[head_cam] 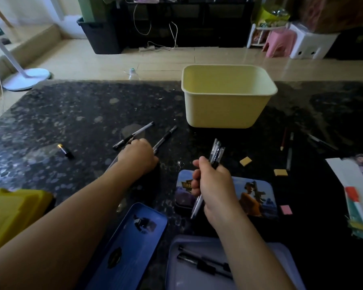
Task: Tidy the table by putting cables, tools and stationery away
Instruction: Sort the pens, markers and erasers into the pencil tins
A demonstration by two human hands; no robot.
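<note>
Room dim. Daylight from far left; floor point(166, 59) bright and shiny. Dark surface point(71, 114) shows pale shiny spots on left side. Yellow tub point(228, 109) looks brightest. Right side very dark; pens point(289, 151) there hard to see. Left hand point(137, 158) little blurry. Soft shadow under arms. Edges bend; corners fuzzy.

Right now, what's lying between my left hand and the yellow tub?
Head view: one clear pen lies slanted there, its near end at the left hand; past its tip, bare tabletop up to the yellow tub.
</note>
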